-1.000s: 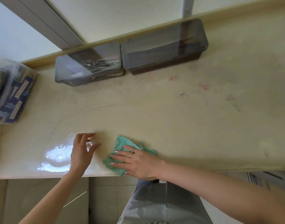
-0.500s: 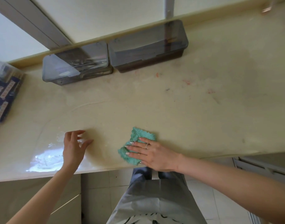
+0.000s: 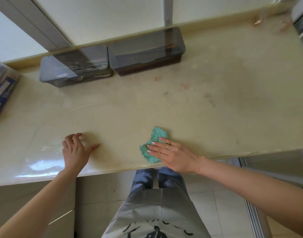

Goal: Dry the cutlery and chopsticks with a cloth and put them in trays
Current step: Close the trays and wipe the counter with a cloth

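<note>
pressing the green cloth (image 3: pixel 158 134) flat near the counter (image 3: pixel 216 117) front edge with my right hand (image 3: pixel 174 152), fingers straight. my left hand (image 3: pixel 76 152) rests loose, holding nothing. cutlery (image 3: pixel 79 66) seems already inside the closed grey tray (image 3: pixel 78 79) at the wall; next, i think, wipe the wet patch (image 3: pixel 40 163).

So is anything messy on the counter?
Yes. A shiny patch, maybe water, lies at the near left edge of the counter, by the left hand. Small red marks dot it near the dark tray.
</note>
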